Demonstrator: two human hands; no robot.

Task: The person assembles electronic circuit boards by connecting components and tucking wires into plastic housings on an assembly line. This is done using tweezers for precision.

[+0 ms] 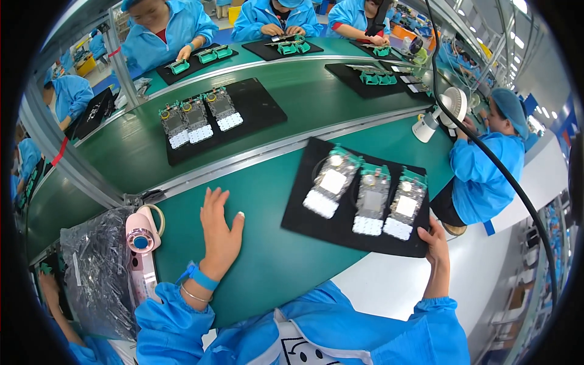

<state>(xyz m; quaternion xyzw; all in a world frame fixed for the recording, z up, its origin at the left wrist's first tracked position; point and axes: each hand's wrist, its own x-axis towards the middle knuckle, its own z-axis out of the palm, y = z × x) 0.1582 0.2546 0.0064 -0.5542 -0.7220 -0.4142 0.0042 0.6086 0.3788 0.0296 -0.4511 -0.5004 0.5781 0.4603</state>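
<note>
Over the bench [267, 264], overhanging its near edge: mat [298, 222], long axis left-right, dipping slightly rightward. Three boards [372, 202] on it, long axes slanting near-left, green ends away from the wearer, white ends near. Mat matte black, rectangular; boards speckled grey. Hands apart: right hand [434, 241] clamped on mat's near-right corner; left hand [220, 232] empty, fingers extended. Bench smooth, green, metal-railed [231, 167]. Beyond, blue-clad workers [250, 23].
</note>
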